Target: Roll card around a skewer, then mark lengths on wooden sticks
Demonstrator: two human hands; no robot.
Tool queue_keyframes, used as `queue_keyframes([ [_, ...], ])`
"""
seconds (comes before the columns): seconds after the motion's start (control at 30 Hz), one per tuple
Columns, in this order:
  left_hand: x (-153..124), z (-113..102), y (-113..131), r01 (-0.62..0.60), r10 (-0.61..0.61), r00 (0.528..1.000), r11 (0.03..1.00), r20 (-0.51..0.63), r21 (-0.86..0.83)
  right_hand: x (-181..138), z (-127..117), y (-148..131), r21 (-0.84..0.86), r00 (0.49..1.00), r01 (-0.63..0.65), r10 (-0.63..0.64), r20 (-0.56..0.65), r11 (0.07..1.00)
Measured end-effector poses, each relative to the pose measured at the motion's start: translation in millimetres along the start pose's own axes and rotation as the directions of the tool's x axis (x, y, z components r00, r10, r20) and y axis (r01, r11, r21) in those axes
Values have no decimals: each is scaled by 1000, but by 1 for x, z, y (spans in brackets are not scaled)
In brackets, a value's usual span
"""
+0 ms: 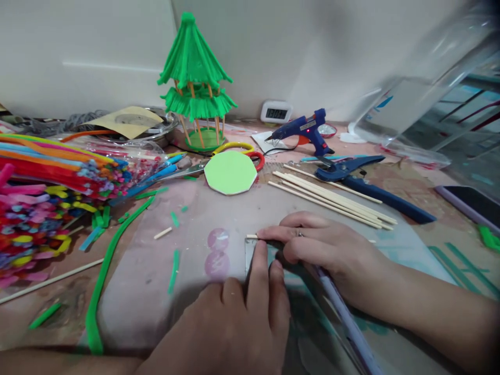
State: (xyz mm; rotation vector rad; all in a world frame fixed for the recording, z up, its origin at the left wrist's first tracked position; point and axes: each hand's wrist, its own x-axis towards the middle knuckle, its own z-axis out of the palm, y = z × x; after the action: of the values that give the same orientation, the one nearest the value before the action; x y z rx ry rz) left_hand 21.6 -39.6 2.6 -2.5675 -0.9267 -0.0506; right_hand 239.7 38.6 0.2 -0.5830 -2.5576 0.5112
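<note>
- Stick [251,237], pale and thin, lying along the top edge of a grey strip [249,256] on a translucent mat [136,297]; mostly covered by fingers.
- Left hand [238,317]: 2 fingers stretched forward, pressing on strip, index tip just beside stick.
- Right hand [324,242]: fingers bunched over stick, index tip on it; cannot tell if thumb pinches from below.
- Long purple item [347,317] under right hand, kind unclear.
- Beyond hands: more sticks [336,200]; blue cutter [378,194] just beside them.
- Light green panel [230,173], overlapping scissors [257,161].
- Left: curved green strip [111,260], pile of coloured pipe cleaners [35,224].
- Back of counter [19,333]: green-roofed model [191,57], 2 tiers; clock [276,111]; glue gun [304,129].
- Far right: phone [472,205].
</note>
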Motion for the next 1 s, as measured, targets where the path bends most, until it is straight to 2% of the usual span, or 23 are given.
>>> queue_keyframes([
  [0.1, -1, -5, 1, 25, -25, 999, 1000, 38, -16, -1, 0, 1, 12, 1000, -12, 12, 12, 1000],
  [0.17, -3, -4, 3, 68, -67, 997, 996, 25, -52, -2, 0, 1, 20, 999, -24, 24, 24, 999],
  [0.3, -12, 11, 7, 106, -111, 993, 984, -31, -141, -3, 0, 2, 23, 999, -24, 23, 35, 999],
  [0.43, -17, 21, 7, 98, -106, 993, 984, -46, -147, -3, 0, 1, 18, 999, -32, 31, 26, 999],
  [0.57, -10, 8, 3, 79, -83, 996, 990, -35, -115, -2, 1, 2, 16, 999, -31, 30, 19, 999],
  [0.73, 2, -15, -1, 108, -99, 990, 990, 104, -86, 0, -1, 0, -22, 999, -17, 17, 33, 1000],
  [0.83, 3, -14, 0, 133, -124, 984, 989, 130, -66, 1, -1, -1, -19, 999, -26, 27, 19, 999],
  [1.0, -4, -2, 3, 91, -88, 995, 994, 36, -63, 3, 2, 0, -9, 1000, -3, 3, -26, 1000],
])
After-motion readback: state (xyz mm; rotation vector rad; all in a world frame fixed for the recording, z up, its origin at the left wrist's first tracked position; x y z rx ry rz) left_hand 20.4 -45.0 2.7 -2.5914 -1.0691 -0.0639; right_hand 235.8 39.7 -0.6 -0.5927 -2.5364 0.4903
